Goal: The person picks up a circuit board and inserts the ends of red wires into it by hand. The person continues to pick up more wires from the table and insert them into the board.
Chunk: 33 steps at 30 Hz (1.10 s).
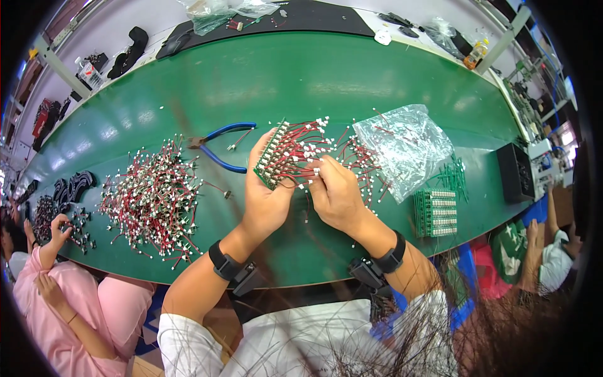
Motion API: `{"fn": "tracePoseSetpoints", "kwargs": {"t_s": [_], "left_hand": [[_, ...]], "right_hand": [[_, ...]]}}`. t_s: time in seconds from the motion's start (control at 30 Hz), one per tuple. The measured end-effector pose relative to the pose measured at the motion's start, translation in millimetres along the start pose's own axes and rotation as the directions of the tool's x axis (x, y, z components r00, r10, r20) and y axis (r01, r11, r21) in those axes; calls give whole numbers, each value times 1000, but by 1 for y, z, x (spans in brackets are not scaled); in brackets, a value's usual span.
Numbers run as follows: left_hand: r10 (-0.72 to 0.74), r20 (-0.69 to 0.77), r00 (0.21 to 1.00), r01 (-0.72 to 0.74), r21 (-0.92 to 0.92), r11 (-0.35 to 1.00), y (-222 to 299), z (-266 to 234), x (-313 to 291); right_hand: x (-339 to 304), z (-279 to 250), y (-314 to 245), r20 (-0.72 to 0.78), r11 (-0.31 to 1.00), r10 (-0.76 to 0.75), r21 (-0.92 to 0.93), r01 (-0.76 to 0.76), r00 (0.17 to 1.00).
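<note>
My left hand (265, 204) is closed around a green circuit board panel (269, 156), tilted up above the table. Many red and black wire leads with white plugs stick out from the panel toward the right. At their ends my right hand (336, 193) pinches a wire lead (306, 173); the fingertips partly hide it. To the left lies a large pile of loose wire leads (157, 198). Blue-handled cutting pliers (220, 164) rest open-jawed between that pile and my left hand. Beside my right hand more leads spill from a clear plastic bag (405, 147).
A stack of green board panels (435, 213) stands at the right, by some thin green strips (453, 178). A black box (515, 173) sits near the right edge. At the left, a person in pink (75, 308) handles small black parts. A black mat (308, 17) lies at the back.
</note>
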<state>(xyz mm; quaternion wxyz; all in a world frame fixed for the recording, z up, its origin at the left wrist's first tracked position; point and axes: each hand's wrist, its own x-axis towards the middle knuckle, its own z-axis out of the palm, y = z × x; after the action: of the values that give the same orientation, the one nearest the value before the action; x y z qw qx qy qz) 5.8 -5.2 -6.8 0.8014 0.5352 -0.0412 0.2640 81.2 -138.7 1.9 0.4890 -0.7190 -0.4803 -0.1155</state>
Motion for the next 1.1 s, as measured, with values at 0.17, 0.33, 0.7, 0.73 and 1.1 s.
{"fn": "tracePoseSetpoints", "kwargs": {"t_s": [0.17,0.33,0.7,0.73,1.1], "left_hand": [[48,43,998,-56,196,979,1,-1,-4],[10,42,999,-20,255,967,2,4,-8],[92,125,988,-125,286,950,2,3,-8],[97,135,986,-133,290,948,2,3,-8],[117,143,983,-156,301,941,3,3,-7]], "right_hand": [[0,0,-1,-25,999,-44,-34,43,999],[-2,3,4,-66,997,-71,-9,71,995],[-1,1,2,-15,957,-188,-229,180,982],[-1,1,2,-21,961,-176,-222,167,984],[0,-2,1,-33,949,-211,-248,197,977]]}}
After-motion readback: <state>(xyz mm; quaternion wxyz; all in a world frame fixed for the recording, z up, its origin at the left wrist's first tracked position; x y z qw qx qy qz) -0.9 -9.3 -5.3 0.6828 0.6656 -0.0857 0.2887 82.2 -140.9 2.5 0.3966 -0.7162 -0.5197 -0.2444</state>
